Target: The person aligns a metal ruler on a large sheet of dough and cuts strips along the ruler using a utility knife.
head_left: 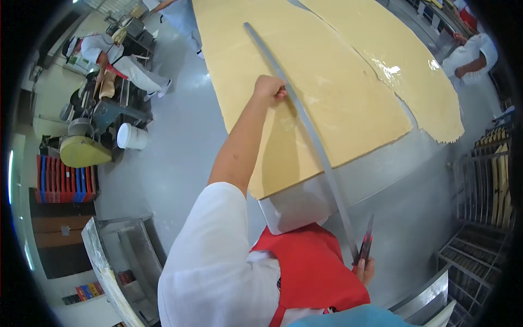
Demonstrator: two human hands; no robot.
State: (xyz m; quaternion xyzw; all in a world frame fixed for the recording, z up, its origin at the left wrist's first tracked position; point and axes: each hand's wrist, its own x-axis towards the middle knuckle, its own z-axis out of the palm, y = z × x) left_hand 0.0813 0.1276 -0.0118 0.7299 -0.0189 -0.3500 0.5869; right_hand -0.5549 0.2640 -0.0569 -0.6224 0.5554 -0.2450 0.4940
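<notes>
Clerk: Where did the dough lie?

Inspector: The main dough sheet [348, 92] covered most of the counter [354, 185], its near left corner close to the counter's own. Bare metal showed along the near edge. The second sheet [430, 98] lay toward the right edge, a narrow, uneven gap between the two

Clerk: And the hands?

Inspector: The left hand [269, 87] was closed in a fist against the metal straightedge [309, 128]; whether its fingers pinched the edge, I could not tell. The right hand [366, 271] gripped a knife [367, 245], blade upward, beside the straightedge's near end

Clerk: How far along did you judge it?

Inspector: Partway. Both sheets were rolled out flat, and the main one's near edge looked fairly straight. The straightedge ran lengthwise over it and out past the counter's near edge

Clerk: Outstanding items?

Inspector: No cut was visible beside the straightedge, and the knife was clear of the dough. The second sheet's near end was ragged, evidently untrimmed. The far ends ran out of view, so their condition went unverified
</notes>
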